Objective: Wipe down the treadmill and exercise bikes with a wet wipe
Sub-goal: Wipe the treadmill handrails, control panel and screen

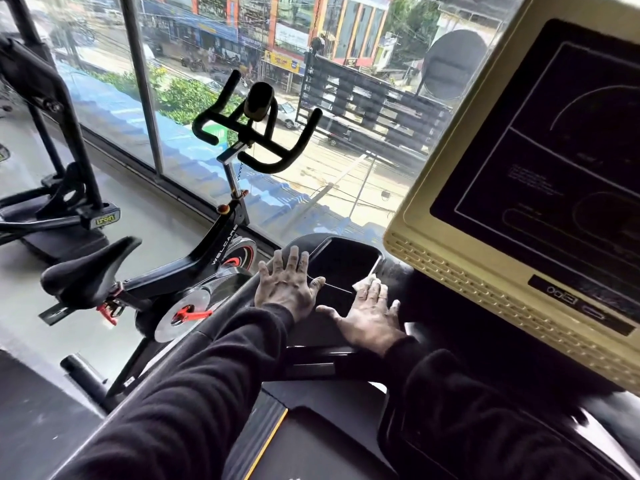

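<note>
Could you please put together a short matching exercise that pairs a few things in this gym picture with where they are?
Things:
1. wet wipe
2. left hand
3. exercise bike
4. treadmill screen

Places:
A. by the window, left of the treadmill
B. under the right hand's fingers
C. upper right, in a yellow frame
D. flat on the console's left edge

Pairs: 1-B, 2-D, 3-A, 4-C

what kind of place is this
Most likely a gym on an upper floor: a spin bike stands beside a treadmill console, another black machine sits further left, and glass windows overlook a street below.
</note>
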`<state>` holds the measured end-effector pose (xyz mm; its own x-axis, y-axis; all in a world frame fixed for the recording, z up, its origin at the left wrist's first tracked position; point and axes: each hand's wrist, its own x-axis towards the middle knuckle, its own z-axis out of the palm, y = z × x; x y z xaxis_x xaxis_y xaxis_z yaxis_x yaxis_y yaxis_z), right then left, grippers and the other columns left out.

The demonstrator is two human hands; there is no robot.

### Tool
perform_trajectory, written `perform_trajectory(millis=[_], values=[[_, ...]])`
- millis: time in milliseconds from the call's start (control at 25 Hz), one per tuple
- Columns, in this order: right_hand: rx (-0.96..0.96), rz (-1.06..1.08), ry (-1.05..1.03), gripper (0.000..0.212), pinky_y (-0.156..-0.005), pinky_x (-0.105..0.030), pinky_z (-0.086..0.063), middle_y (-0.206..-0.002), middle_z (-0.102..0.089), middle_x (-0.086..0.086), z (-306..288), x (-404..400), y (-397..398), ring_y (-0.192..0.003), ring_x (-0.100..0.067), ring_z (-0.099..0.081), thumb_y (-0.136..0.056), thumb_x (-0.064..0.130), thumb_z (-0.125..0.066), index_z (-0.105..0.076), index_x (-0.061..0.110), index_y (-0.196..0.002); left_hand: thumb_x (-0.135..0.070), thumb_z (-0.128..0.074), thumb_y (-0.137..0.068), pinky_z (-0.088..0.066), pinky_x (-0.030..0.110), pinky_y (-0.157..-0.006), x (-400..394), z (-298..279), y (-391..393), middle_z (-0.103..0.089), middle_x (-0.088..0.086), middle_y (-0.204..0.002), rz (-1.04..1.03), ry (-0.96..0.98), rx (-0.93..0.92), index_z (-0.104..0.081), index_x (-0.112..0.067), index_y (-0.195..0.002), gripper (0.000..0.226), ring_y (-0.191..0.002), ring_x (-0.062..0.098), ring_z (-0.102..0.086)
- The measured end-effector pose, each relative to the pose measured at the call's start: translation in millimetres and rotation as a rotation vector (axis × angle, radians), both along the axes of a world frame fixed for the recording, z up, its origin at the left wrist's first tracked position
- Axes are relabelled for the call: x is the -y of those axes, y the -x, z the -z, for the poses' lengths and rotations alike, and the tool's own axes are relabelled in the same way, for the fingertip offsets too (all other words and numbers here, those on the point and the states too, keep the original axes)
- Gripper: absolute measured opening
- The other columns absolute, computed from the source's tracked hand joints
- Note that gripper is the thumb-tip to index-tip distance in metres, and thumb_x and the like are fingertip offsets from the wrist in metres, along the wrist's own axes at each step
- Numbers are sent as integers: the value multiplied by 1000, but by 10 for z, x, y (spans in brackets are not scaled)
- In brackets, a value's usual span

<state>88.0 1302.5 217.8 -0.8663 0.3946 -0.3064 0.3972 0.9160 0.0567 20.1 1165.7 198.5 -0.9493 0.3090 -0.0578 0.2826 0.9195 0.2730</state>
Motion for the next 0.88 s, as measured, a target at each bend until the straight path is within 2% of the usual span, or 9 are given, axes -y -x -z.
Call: perform_trajectory(millis=[200,440,520,600,680,760,840,880], values=[[-100,164,72,114,-117,-60,-2,-162,2,-14,-95,-514,560,-149,-31,3,-78,87,-23,2,5,-153,-61,-21,-100,-2,54,-120,-12,-2,-1,3,-1,-166,-6,11,4,-5,-23,-158,71,-152,28,2],[-98,57,-88,119,-117,-52,-5,-160,-6,-21,91,-371,415,-148,-35,-7,-77,88,-23,-1,-3,-152,-61,-20,-101,-1,56,-119,-23,12,5,4,-1,-166,-11,34,0,-3,-22,-158,72,-152,29,2],[-88,94,-76,119,-119,-51,-7,-160,-11,-19,-12,-454,544,-148,-34,-10,-76,89,-27,-6,2,-153,-61,-20,-101,-1,56,-119,-23,19,1,4,-1,-166,-14,37,1,-3,-22,-158,72,-152,29,2],[-71,93,-58,109,-119,-47,-14,-160,-16,-15,-114,-540,727,-147,-32,-17,-79,84,-36,-10,8,-153,-61,-20,-101,0,56,-119,-28,23,-7,4,-1,-166,-14,36,2,-3,-22,-158,72,-152,29,2],[-64,-27,-54,97,-118,-45,-16,-161,-13,-10,-87,-509,905,-148,-29,-16,-87,73,-41,-6,12,-154,-61,-20,-100,-1,56,-118,-37,29,-6,3,-1,-166,-18,44,-7,-4,-22,-158,71,-152,29,1],[-75,-261,-4,85,-121,-49,-2,-163,4,-5,11,-321,1060,-150,-24,3,-94,54,-44,1,16,-155,-61,-19,-100,-1,56,-118,-37,23,23,3,-1,-166,-20,59,-8,-3,-23,-158,71,-152,29,1],[-88,-452,62,79,-120,-50,7,-164,8,1,57,-162,1141,-150,-18,10,-96,38,-47,1,21,-156,-61,-18,-100,-2,56,-119,-33,26,38,5,-1,-166,-17,75,9,-1,-23,-158,71,-152,29,1],[-93,-500,80,80,-119,-50,8,-164,6,3,50,-166,1163,-150,-17,10,-95,36,-50,-1,23,-156,-61,-18,-101,-2,55,-119,-31,29,45,5,-1,-166,-16,77,10,-1,-23,-158,71,-152,29,1]])
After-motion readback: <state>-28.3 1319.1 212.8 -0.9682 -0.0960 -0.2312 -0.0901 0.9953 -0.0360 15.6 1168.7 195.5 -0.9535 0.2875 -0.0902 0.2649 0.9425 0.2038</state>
